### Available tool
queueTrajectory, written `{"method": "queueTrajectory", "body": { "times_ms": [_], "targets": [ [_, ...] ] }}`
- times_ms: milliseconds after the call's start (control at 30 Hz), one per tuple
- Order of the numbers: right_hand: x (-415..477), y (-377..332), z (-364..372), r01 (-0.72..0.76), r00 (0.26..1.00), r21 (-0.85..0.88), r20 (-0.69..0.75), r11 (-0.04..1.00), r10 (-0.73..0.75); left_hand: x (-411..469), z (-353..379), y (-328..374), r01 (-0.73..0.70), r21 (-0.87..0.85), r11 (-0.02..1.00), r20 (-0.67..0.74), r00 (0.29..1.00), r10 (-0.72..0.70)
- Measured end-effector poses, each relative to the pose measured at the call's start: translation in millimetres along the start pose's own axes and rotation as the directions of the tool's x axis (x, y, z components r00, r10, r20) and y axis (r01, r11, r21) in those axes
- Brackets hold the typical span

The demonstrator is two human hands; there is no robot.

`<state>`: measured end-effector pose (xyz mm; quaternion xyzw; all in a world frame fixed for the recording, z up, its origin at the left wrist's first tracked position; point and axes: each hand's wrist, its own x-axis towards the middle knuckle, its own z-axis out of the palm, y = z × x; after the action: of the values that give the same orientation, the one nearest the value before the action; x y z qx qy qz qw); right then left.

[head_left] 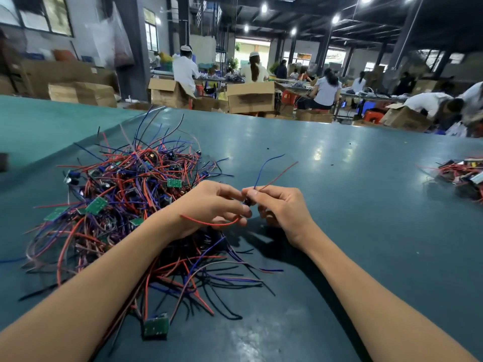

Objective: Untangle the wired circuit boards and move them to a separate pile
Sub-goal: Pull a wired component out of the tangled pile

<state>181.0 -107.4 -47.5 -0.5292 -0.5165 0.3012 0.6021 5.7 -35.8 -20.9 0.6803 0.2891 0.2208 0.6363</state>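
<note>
Both hands meet just above the dark teal table (326,178), and each grip is closed on the same thing. The left hand (209,205) pinches one side of a small dark circuit board (247,201) with thumb and fingertips. The right hand (281,209) pinches the other side, its fingers curled in. The board is mostly hidden between the fingertips, so its shape is hard to read.

From the grip a thin blue wire (262,167) and a dark red wire (281,175) rise up and away, both free in the air. A bright red wire (209,222) loops under the left grip and runs back toward the wrist. Whether its far end is still caught I cannot tell.

The big tangled heap of red, blue and black wires and green boards (122,199) lies to the left of the grip and under the left forearm. The smaller sorted pile of boards (464,176) sits well away to the right of the right grip.

The step in hand looks like freeing this one board's last lead. To do it well, keep the right grip on the board itself, not on the leads, so the solder joints take no strain. Let the left grip slide along the bright red wire and ease it out. If it snags, stop, lift the crossing strands aside, then draw again; a sharp tug would likely drag more of the heap along. Once all leads hang free, carry the board to the right-hand pile
</note>
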Motion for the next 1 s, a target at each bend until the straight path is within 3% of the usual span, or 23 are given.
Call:
{"method": "queueTrajectory", "body": {
  "times_ms": [100, 200, 367, 633, 767, 1000],
  "targets": [
    [-0.5, 0.5, -1.4, -0.043, 0.999, -0.006, -0.011, 0.999, 0.043, -1.6, -2.1, -1.6, -0.029, 0.083, 0.996, 0.022, 0.999, 0.027],
    [0.0, 0.3, -0.2, -0.081, 0.997, 0.095, -0.009, 0.992, 0.082, -2.1, -3.1, -5.1, -0.062, 0.15, 0.987, 0.043, 0.997, 0.057],
    [2.5, -0.5, -3.6, -0.137, 0.989, 0.251, -0.019, 0.958, 0.147, -1.5, 1.2, -5.9, -0.056, 0.115, 0.992, 0.026, 0.998, 0.053],
    [5.8, -2.6, -6.1, -0.2, 0.979, 0.393, 0.035, 0.897, 0.203, -2.0, 4.5, -4.2, -0.068, 0.203, 0.977, -0.008, 0.997, 0.071],
    [6.2, -3.8, -7.5, -0.227, 0.974, 0.396, 0.081, 0.89, 0.212, 0.8, 4.9, -5.4, -0.054, 0.183, 0.982, -0.084, 0.994, 0.07],
    [8.7, -3.1, -8.6, -0.216, 0.971, 0.458, 0.009, 0.862, 0.239, -1.7, -1.1, -3.1, -0.055, 0.1, 0.993, 0.018, 0.998, 0.053]
  ]
}}
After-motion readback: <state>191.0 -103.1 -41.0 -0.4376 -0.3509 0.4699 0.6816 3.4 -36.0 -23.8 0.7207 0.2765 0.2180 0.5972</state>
